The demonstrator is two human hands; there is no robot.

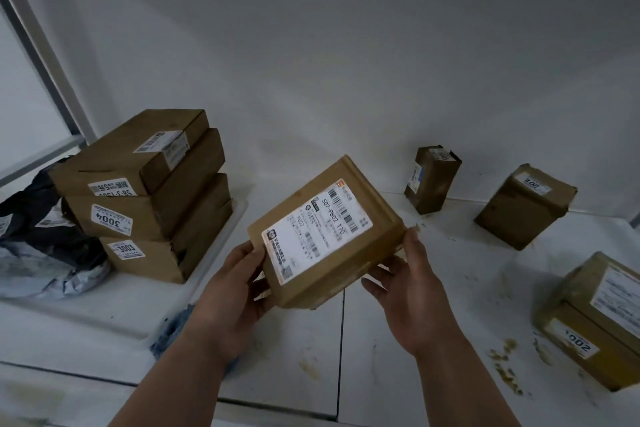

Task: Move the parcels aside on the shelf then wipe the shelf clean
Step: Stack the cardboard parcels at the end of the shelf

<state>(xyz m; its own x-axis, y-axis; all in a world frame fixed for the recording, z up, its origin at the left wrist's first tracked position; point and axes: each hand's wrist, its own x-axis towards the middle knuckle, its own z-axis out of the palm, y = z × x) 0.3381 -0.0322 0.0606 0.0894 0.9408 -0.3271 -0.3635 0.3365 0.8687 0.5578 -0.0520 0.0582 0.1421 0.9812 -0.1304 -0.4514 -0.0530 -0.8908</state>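
A flat brown cardboard parcel [325, 229] with a white shipping label is held tilted above the white shelf [298, 340]. My left hand [235, 291] grips its lower left corner and my right hand [405, 284] grips its lower right edge. A blue cloth [175, 326] lies on the shelf beneath my left forearm, partly hidden. To the left stands a stack of three brown parcels [145, 198]. Three more brown parcels remain on the right: a small upright one [431, 178], a squat one [524, 206] and a large one [592, 319].
Dark and grey plastic mailer bags [41, 246] lie at the far left beside the stack. Brownish dirt smears and crumbs [505, 364] spot the shelf on the right. A grey metal upright [38, 45] rises at the left. The back wall is white.
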